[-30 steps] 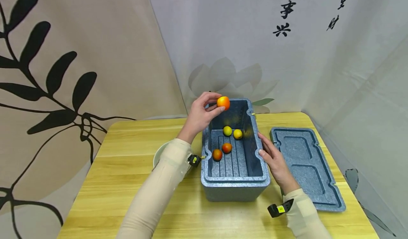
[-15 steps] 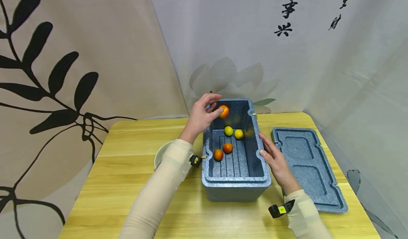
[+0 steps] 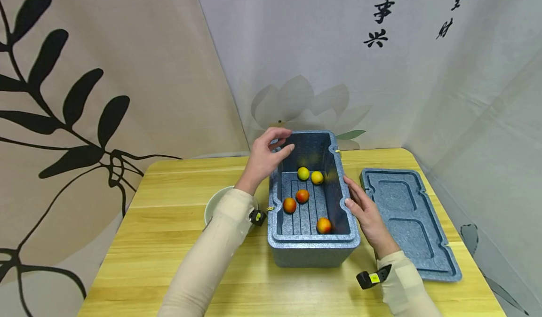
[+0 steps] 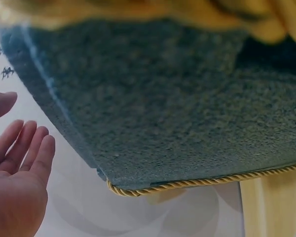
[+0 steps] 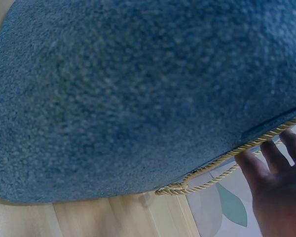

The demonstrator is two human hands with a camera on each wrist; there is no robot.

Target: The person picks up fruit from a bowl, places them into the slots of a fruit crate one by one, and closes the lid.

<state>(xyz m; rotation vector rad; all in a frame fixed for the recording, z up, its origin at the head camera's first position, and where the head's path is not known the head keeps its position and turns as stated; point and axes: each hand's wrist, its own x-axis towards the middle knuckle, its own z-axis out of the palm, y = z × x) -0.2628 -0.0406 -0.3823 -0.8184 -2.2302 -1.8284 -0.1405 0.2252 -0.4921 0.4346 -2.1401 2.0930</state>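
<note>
A blue-grey foam box (image 3: pixel 313 250) stands lidless on the table, with several round fruits on its ribbed floor. Two are yellow, such as the yellow fruit (image 3: pixel 317 178) near the far end; the others are orange-red, one orange-red fruit (image 3: pixel 323 225) lying in the near right corner. Over the box's far left rim my left hand (image 3: pixel 267 154) hovers with fingers apart and nothing between them; the left wrist view shows the same hand (image 4: pixel 19 173) empty. My right hand (image 3: pixel 367 213) rests on the box's right rim, its fingers by the twisted gold cord (image 5: pixel 227 157) in the right wrist view.
The box's lid (image 3: pixel 412 227) lies flat on the table to the right, behind my right forearm. A pale bowl (image 3: pixel 210 205) sits left of the box, mostly covered by my left sleeve. A printed cloth backdrop (image 3: pixel 178 72) rises behind the table (image 3: pixel 169 223).
My left hand has let go of an orange-red fruit, which dropped into the box and lies in its near right corner. The right hand has stayed at the rim.
</note>
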